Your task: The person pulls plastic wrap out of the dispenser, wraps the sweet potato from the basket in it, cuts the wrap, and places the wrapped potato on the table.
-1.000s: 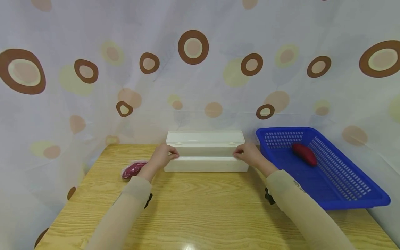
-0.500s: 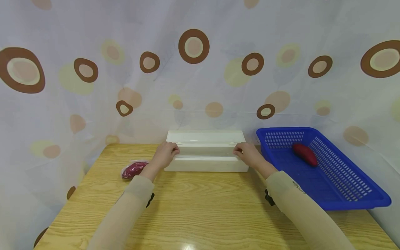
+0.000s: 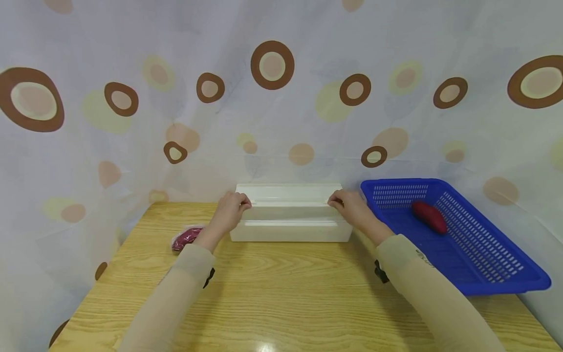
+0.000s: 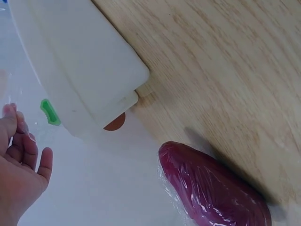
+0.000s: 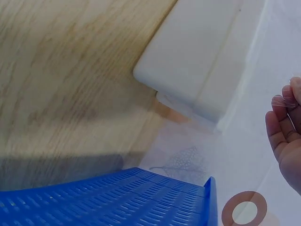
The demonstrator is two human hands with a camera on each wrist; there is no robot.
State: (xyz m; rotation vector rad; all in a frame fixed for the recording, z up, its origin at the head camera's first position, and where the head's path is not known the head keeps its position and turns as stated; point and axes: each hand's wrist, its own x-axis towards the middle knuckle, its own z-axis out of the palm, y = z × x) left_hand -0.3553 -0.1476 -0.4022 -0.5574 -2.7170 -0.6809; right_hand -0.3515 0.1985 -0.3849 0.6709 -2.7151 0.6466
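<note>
A long white cling film dispenser (image 3: 290, 232) stands at the back of the table with its lid (image 3: 288, 191) raised. At its left end my left hand (image 3: 229, 211) pinches clear cling film between thumb and fingers, above the box's front part. Opposite it, my right hand (image 3: 353, 211) pinches the film (image 5: 281, 100) at the other end. The stretch of film between the hands is barely visible. In the left wrist view a green piece (image 4: 50, 112) shows on the box's edge. Left of the dispenser lies a purple-red sweet potato (image 4: 211, 188) wrapped in clear film, partly hidden by my left wrist in the head view.
A blue perforated basket (image 3: 457, 264) takes up the table's right side, close to my right forearm. Inside it lies a red sweet potato (image 3: 429, 217). Behind the wooden table (image 3: 281, 303) hangs a white patterned curtain (image 3: 281, 122).
Both hands have risen together from the box's front edge to about the height of the lid's lower edge, still pinching the film. The basket and both sweet potatoes have stayed in place.
</note>
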